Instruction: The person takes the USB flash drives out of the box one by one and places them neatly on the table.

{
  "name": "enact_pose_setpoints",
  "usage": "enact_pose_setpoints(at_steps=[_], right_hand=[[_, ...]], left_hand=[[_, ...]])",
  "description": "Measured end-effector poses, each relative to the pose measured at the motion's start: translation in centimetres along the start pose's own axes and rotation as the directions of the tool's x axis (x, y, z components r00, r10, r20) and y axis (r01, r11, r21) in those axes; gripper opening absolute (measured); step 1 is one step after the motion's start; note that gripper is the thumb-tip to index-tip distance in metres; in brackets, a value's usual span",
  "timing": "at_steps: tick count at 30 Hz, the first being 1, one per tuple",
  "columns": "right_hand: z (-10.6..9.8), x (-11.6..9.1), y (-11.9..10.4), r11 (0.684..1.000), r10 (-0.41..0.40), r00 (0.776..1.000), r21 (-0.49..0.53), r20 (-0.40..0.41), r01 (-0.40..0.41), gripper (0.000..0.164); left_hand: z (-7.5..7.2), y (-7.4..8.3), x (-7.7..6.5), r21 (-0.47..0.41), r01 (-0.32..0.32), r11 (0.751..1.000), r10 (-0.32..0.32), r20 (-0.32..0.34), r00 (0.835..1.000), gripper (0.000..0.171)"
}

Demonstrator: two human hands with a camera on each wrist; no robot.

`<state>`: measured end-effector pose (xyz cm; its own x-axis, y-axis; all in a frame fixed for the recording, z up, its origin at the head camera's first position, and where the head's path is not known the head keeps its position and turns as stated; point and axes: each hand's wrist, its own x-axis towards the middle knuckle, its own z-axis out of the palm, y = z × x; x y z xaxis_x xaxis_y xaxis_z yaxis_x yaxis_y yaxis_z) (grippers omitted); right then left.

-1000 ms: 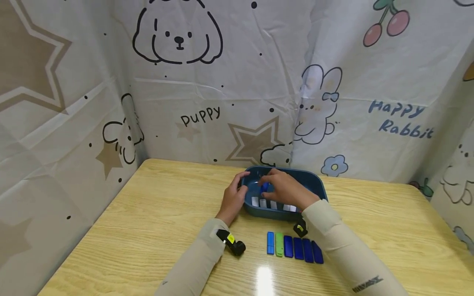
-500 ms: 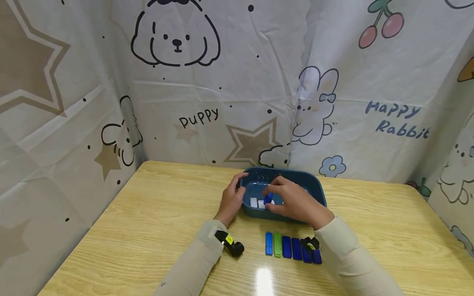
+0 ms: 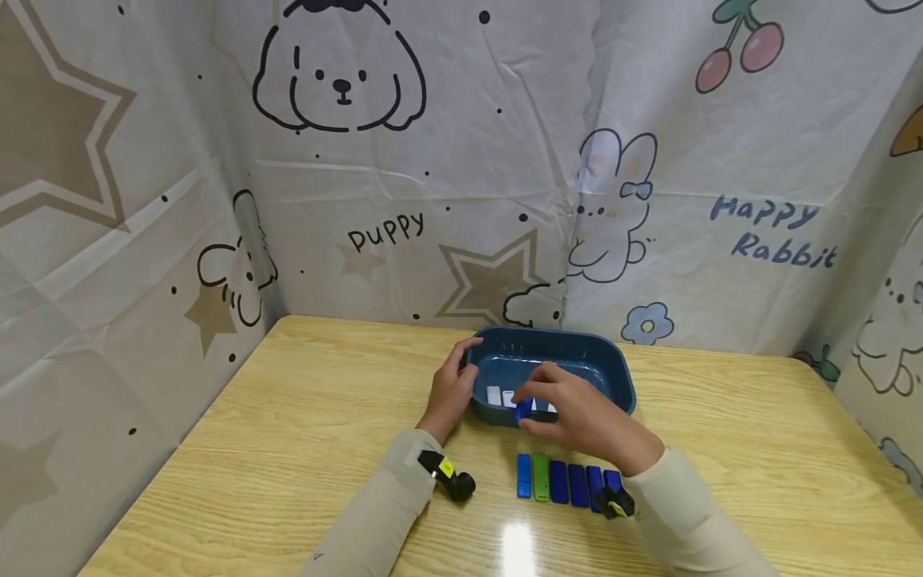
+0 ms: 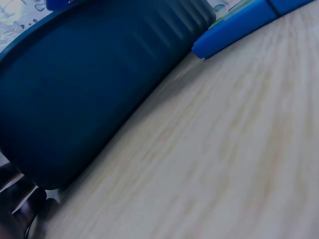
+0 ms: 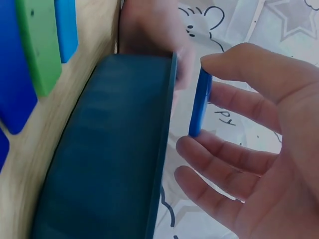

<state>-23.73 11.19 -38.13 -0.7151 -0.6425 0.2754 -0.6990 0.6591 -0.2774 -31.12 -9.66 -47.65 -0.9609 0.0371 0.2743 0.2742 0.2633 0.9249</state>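
My left hand (image 3: 449,389) grips the left end of a dark teal plastic bin (image 3: 620,369), its thumb at the rim. In the left wrist view its dark fingers (image 4: 20,204) wrap the bin's lower corner. Over the bin's near rim, my right hand (image 3: 580,409) pinches a small flat oblong blue piece (image 5: 201,102) between thumb and fingers. The right wrist view shows that piece on edge, just outside the bin's wall. Several small white pieces (image 3: 493,395) lie inside the bin along its near side, partly hidden by my right hand.
In front of the bin lies a row of similar pieces on the wooden table (image 3: 324,401): one light blue (image 3: 524,476), one green (image 3: 541,478), and several dark blue (image 3: 558,482). My right wrist camera overlaps the row's right end. A printed curtain (image 3: 324,272) hangs behind the table.
My right hand has come from inside the bin toward its near rim, bringing the blue piece along. My left hand has stayed at the bin's left end.
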Motion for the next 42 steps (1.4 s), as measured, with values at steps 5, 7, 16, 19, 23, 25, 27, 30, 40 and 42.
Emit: enact_pose_setpoints(at_steps=[5, 7, 16, 19, 23, 25, 27, 30, 40, 42], right_hand=[[-0.2, -0.7, -0.5, 0.998, -0.051, 0.999, 0.044, -0.002, 0.051, 0.025], [-0.2, -1.0, -0.7, 0.995, -0.086, 0.996, 0.045, -0.017, 0.086, 0.026], [0.0, -1.3, -1.8, 0.988, -0.136, 0.991, 0.074, 0.012, 0.135, 0.021], [0.1, -1.3, -2.0, 0.986, -0.142, 0.99, 0.087, 0.025, 0.139, 0.021], [0.5, -1.3, -2.1, 0.985, -0.143, 0.988, 0.099, 0.05, 0.138, 0.022], [0.7, -1.3, -2.0, 0.986, -0.142, 0.988, 0.097, 0.056, 0.137, 0.024], [0.8, -1.4, -2.0, 0.987, -0.139, 0.989, 0.095, 0.059, 0.133, 0.026], [1.1, -1.3, -2.1, 0.987, -0.13, 0.989, 0.106, 0.071, 0.122, 0.03], [2.4, -1.0, -2.1, 0.993, -0.091, 0.987, 0.092, 0.131, 0.079, 0.04], [2.6, -1.0, -2.0, 0.995, -0.075, 0.988, 0.076, 0.134, 0.065, 0.04]], left_hand=[[0.1, -0.2, 0.1, 0.002, -0.021, 1.0, 0.021, -0.01, 1.0, 0.045], [0.1, -0.2, 0.1, 0.004, -0.022, 1.0, 0.022, -0.012, 1.0, 0.045], [0.0, -0.1, 0.0, 0.013, -0.028, 1.0, 0.028, -0.029, 0.999, 0.044], [-0.1, 0.0, 0.0, 0.012, -0.024, 1.0, 0.024, -0.026, 0.999, 0.044], [-0.1, 0.1, -0.1, 0.007, -0.02, 1.0, 0.02, -0.022, 1.0, 0.044], [0.0, 0.1, 0.0, 0.007, -0.018, 1.0, 0.019, -0.019, 1.0, 0.044], [0.0, 0.1, 0.1, 0.009, -0.019, 1.0, 0.02, -0.019, 1.0, 0.044], [-0.1, 0.1, 0.2, 0.014, -0.016, 1.0, 0.016, -0.027, 1.0, 0.043], [-0.1, 0.2, 0.0, -0.016, -0.014, 1.0, 0.014, -0.009, 1.0, 0.045], [0.0, 0.2, 0.0, -0.02, -0.016, 1.0, 0.016, -0.005, 1.0, 0.045]])
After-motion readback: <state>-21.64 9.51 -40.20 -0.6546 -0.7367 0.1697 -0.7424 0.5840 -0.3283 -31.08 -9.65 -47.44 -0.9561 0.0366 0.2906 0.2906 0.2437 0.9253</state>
